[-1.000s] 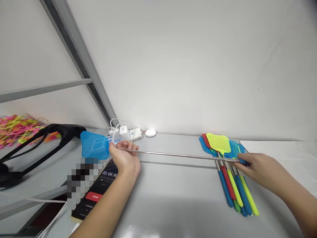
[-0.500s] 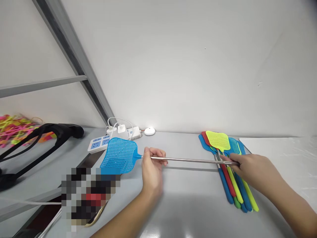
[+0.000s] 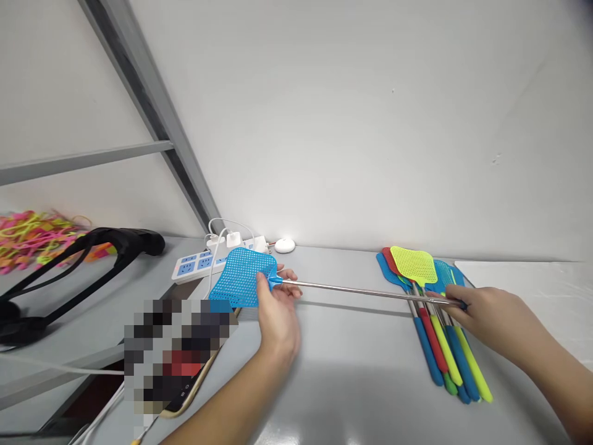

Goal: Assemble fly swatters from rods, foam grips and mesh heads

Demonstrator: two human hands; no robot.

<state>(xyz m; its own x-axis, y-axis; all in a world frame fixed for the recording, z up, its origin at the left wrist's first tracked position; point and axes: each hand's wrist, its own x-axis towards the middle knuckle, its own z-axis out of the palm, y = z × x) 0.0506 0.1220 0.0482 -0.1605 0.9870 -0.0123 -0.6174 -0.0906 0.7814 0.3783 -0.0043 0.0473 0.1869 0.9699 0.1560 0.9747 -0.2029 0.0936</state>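
Note:
A blue fly swatter point(image 3: 248, 275) with a long metal rod lies nearly level across both hands, above the table. My left hand point(image 3: 278, 312) grips it at the neck, the thumb on the edge of the perforated head and the fingers behind the rod. Around the other end of the rod, by the handle, my right hand point(image 3: 484, 315) is closed; most of the handle is hidden in it. Under and beside the right hand lies a pile of several fly swatters point(image 3: 414, 266) in yellow, red, blue and green, heads toward the wall.
A white power strip point(image 3: 192, 266) with plugs and cables stands by the wall, near a round white case point(image 3: 284, 245). A phone point(image 3: 185, 395), partly pixelated, lies at front left. Beyond the metal frame point(image 3: 152, 117) are a black strap-like frame point(image 3: 115, 247) and colourful pieces point(image 3: 37, 238).
My left hand has slid from the rod to the swatter's neck, its thumb now on the head. The right hand still holds the handle end. The view has shifted slightly.

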